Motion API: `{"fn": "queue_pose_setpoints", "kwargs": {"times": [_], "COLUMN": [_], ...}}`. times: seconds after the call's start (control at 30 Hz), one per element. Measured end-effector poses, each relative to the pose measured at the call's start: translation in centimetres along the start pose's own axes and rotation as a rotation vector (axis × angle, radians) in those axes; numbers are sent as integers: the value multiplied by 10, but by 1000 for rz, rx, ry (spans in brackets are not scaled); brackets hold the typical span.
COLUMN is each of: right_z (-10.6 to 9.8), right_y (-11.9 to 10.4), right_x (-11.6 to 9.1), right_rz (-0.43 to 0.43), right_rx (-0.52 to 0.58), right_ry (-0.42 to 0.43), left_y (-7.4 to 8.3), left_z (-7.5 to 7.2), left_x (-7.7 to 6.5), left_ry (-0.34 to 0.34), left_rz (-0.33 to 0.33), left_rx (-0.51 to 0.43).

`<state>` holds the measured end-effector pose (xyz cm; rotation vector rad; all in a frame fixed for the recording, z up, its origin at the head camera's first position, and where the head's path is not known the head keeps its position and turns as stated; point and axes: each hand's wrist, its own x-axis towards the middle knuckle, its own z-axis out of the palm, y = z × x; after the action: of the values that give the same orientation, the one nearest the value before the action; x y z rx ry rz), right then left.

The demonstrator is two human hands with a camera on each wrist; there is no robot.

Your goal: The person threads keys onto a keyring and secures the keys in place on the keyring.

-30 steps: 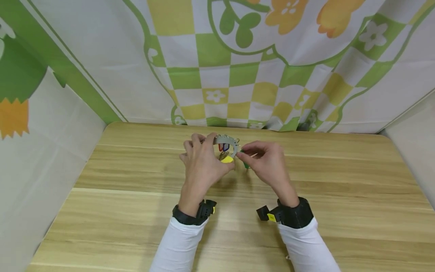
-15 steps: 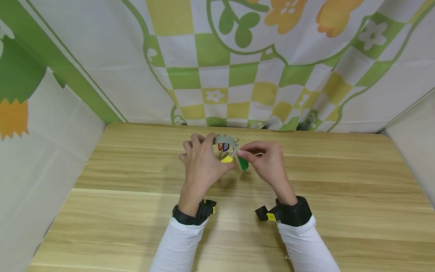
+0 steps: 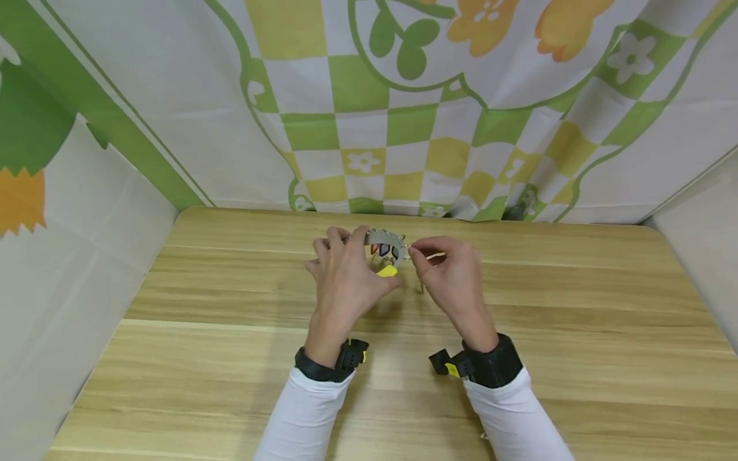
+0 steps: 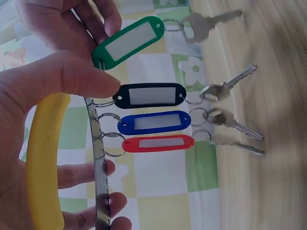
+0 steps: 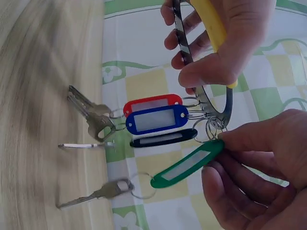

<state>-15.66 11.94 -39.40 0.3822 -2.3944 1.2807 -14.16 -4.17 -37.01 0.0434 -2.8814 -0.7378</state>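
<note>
My left hand (image 3: 346,275) grips a key holder, a curved, perforated metal strip (image 3: 385,238) with a yellow handle (image 4: 45,167). From rings along the strip hang a red key tag (image 4: 156,143), a blue key tag (image 4: 156,123) and a black key tag (image 4: 151,96), each bearing a key. With thumb and fingers, my right hand (image 3: 455,275) pinches the ring end of a green key tag (image 5: 187,165), right at the strip's end. A key (image 5: 112,189) dangles from that tag's other end. In the head view the right fingers hide the green tag.
Everything is held over a wooden table (image 3: 202,358). Behind its far edge hangs a green, yellow and white checked curtain (image 3: 363,134), with pale fabric walls at both sides. A small pale thing (image 3: 484,436) lies beside the right sleeve.
The right hand has shifted slightly, its fingertips a little higher at the strip's end. The green tag, visible below the fingers half a second ago, is hidden in the head view; the black tag shows.
</note>
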Motion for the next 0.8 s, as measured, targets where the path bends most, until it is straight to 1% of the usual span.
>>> {"fn": "queue_pose_setpoints", "kwargs": {"times": [0.07, 0.17, 0.27, 0.33, 0.47, 0.6, 0.7, 0.8], "right_z": [1, 2, 2, 3, 2, -3, -10, -15], "right_y": [-1, -4, -5, -6, -6, -3, 0, 3], "right_x": [0, -2, -3, -3, -3, -1, 2, 4], "right_rz": [-14, -33, -33, -24, -8, 43, 119, 199], "right_rx": [-39, -99, -148, -165, -161, -71, 49, 175], "right_ry": [14, 10, 4, 3, -15, -103, -191, -258], "left_y": [1, 2, 3, 3, 3, 1, 0, 0], "left_z": [1, 2, 4, 5, 5, 4, 4, 5], "left_x": [0, -1, -1, -1, -1, -1, -1, -1], "left_ry": [1, 9, 13, 16, 21, 23, 14, 0], "left_rz": [2, 7, 17, 22, 42, 62, 70, 73], "left_rx": [4, 15, 25, 29, 33, 44, 45, 48]}}
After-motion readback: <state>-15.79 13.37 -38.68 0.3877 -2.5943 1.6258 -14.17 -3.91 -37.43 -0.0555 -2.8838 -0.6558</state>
